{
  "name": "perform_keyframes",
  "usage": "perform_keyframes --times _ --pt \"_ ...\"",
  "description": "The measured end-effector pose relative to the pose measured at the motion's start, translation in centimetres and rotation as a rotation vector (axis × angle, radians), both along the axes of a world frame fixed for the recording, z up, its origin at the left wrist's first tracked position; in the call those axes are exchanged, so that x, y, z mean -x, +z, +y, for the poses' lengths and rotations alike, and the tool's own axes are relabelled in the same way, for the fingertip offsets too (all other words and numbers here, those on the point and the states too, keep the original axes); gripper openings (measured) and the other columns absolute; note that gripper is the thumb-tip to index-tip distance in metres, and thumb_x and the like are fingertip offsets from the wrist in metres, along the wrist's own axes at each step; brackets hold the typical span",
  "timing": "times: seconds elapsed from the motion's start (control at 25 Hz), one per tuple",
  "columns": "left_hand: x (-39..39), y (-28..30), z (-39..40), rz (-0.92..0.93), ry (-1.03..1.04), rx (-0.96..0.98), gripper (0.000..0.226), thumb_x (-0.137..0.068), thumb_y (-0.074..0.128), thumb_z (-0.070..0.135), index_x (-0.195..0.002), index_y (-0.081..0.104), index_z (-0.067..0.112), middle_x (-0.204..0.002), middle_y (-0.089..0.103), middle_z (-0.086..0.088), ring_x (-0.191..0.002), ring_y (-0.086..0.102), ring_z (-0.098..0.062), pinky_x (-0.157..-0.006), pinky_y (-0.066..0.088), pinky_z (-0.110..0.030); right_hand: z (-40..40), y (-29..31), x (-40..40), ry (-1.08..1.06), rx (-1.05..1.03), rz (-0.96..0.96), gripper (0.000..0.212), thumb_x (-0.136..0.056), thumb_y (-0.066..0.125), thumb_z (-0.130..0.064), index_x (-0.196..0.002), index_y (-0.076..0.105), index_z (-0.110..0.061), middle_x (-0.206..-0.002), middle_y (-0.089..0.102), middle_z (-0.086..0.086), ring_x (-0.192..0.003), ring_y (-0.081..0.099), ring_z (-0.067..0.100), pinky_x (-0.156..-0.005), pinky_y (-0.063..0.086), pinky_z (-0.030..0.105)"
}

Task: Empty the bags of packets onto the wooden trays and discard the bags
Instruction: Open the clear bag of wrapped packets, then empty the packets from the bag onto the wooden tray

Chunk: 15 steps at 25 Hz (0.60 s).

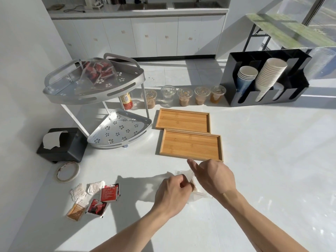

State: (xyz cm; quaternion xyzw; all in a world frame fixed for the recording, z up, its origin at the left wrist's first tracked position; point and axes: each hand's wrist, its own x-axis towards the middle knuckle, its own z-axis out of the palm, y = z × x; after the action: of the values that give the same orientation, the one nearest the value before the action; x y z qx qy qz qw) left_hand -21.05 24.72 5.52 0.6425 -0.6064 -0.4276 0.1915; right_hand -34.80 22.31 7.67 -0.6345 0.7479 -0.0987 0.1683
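Clear, crinkled film is what we have between our hands: a bag (181, 174) on the white counter (272, 160). Our left hand (173, 192) pinches its near edge, fingers curled shut; our right hand (216, 179) grips the other side, forefinger loose. What it holds is hidden. Loose packets (94, 197), glossy red and papery white, lie well to the left. Two flat wooden trays (190, 144) wait bare just beyond the right hand, long axes crosswise. Farther off, a second bag (96, 73) of red packets slumps on the metal rack (91, 95).
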Motion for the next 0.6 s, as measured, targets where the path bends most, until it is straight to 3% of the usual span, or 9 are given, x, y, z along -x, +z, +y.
perform_keyframes --times 0.12,0.2,0.32,0.48,0.6 --pt "0.8 -0.2 0.3 0.002 -0.03 -0.002 0.029 -0.079 0.055 0.032 -0.056 0.045 0.018 -0.052 0.048 0.002 -0.06 0.039 -0.025 -0.055 0.035 -0.031 -1.4 -1.1 -0.8 -0.05 -0.029 0.048 0.049 -0.088 0.053 -0.044 -0.055 0.051 -0.008 -0.053 0.054 0.005 -0.054 0.048 0.03 -0.049 0.036 0.029" --pt "0.5 -0.6 0.5 0.101 -0.057 -0.034 0.026 -0.079 0.052 0.032 -0.061 0.049 0.014 -0.055 0.052 0.002 -0.062 0.044 -0.026 -0.058 0.038 -0.033 -1.2 -1.6 -0.8 -0.049 0.009 0.038 0.036 -0.085 0.055 -0.034 -0.06 0.055 -0.007 -0.052 0.053 0.004 -0.056 0.047 0.031 -0.047 0.035 0.029" --pt "-2.1 -3.0 0.6 0.264 -0.047 -0.143 0.025 -0.082 0.052 0.033 -0.074 0.062 0.012 -0.07 0.069 0.002 -0.074 0.066 -0.021 -0.071 0.052 -0.035 -1.2 -1.2 -0.6 -0.05 0.002 -0.064 0.029 -0.086 0.058 -0.037 -0.066 0.067 -0.018 -0.061 0.068 -0.001 -0.063 0.061 0.026 -0.053 0.044 0.028" --pt "-7.2 -8.9 -1.5 0.06 -0.006 -0.15 0.003 -0.081 0.062 0.024 -0.083 0.063 0.027 -0.081 0.071 0.007 -0.078 0.065 -0.017 -0.073 0.052 -0.031 -1.4 0.2 -0.3 -0.027 -0.064 -0.243 0.03 -0.087 0.062 -0.039 -0.062 0.067 -0.023 -0.055 0.068 -0.012 -0.061 0.065 0.01 -0.056 0.051 0.033" --pt "-8.3 -11.1 -3.9 0.117 -0.03 -0.258 0.047 -0.073 0.075 0.025 -0.116 0.055 0.025 -0.103 0.064 0.004 -0.097 0.066 -0.019 -0.085 0.053 -0.032 -1.1 1.2 0.0 0.007 -0.053 -0.278 0.029 -0.085 0.064 -0.039 -0.061 0.069 -0.023 -0.055 0.068 -0.014 -0.059 0.066 0.009 -0.062 0.055 0.036"
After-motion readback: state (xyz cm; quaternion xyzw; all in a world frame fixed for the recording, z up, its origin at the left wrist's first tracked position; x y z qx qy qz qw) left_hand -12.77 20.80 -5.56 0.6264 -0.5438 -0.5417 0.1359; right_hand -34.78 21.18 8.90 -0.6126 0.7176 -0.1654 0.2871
